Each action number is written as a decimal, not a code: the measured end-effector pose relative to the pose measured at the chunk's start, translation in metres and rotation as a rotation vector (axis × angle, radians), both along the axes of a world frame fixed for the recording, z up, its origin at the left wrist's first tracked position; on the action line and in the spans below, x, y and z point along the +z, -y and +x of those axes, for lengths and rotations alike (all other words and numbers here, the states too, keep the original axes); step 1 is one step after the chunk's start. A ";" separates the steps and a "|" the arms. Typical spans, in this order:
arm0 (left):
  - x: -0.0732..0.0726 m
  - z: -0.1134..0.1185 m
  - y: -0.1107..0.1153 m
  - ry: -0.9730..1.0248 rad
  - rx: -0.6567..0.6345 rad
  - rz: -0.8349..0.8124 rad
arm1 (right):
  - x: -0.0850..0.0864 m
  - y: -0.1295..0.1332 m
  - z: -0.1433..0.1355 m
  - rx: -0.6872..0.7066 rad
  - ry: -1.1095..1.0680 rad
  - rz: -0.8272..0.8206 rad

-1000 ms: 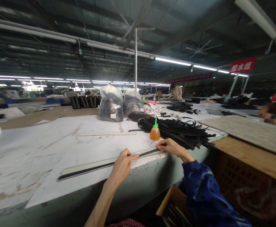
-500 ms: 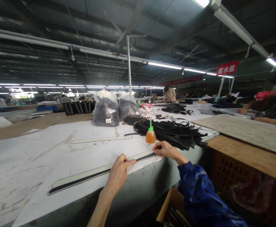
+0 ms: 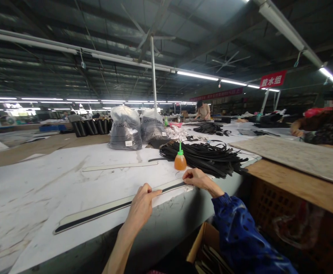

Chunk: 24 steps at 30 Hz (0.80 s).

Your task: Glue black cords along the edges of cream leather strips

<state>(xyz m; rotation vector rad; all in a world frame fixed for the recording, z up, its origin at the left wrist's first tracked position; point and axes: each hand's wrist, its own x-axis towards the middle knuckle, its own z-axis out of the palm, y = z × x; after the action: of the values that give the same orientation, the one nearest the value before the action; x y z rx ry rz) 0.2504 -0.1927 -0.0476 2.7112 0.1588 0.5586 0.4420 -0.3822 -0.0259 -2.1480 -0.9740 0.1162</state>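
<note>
A long pale strip [image 3: 96, 209] lies slantwise near the table's front edge, with a narrow black strip [image 3: 97, 216] along its near side. My left hand [image 3: 140, 203] rests over the middle of both, fingers curled and thumb pointing right along the black strip. At the far right end, my right hand [image 3: 197, 178] pinches the black strip's end between thumb and fingertips. Just beyond that hand stands a squeeze bottle [image 3: 180, 163] of orange liquid with a green nozzle. Another pale strip [image 3: 120, 167] lies farther back.
A heap of black strips [image 3: 209, 158] lies behind the bottle. Two filled plastic bags [image 3: 125, 131] stand farther back. To the right is a board [image 3: 292, 156]; below the edge, an open carton [image 3: 199, 243]. A co-worker [image 3: 329, 125] sits at the right, another person [image 3: 203, 111] beyond.
The view has shifted slightly. Both hands keep about the same places on the strips, with no clear movement along them.
</note>
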 end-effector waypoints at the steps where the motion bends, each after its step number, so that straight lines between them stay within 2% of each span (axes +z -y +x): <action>1: 0.000 0.000 0.000 0.001 -0.001 -0.003 | 0.000 0.000 -0.001 -0.004 0.011 0.000; 6: -0.001 -0.001 0.000 0.010 -0.007 0.003 | -0.001 0.000 -0.011 -0.035 0.073 0.011; 13: -0.003 0.000 -0.002 0.044 -0.014 0.010 | -0.002 0.001 -0.011 -0.161 0.121 0.057; 19: 0.001 -0.001 0.000 -0.009 -0.011 -0.005 | 0.006 0.015 -0.002 -0.066 -0.355 0.351; 21: 0.002 -0.002 0.001 -0.014 -0.011 -0.019 | 0.007 0.021 0.002 -0.061 -0.335 0.389; 24: 0.004 -0.003 0.001 -0.016 -0.018 -0.031 | 0.012 0.025 0.005 -0.183 -0.171 0.473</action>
<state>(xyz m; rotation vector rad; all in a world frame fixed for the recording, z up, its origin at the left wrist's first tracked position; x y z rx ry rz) 0.2474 -0.1938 -0.0436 2.6854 0.1459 0.5254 0.4469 -0.4070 -0.0142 -1.7468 -0.6266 -0.0201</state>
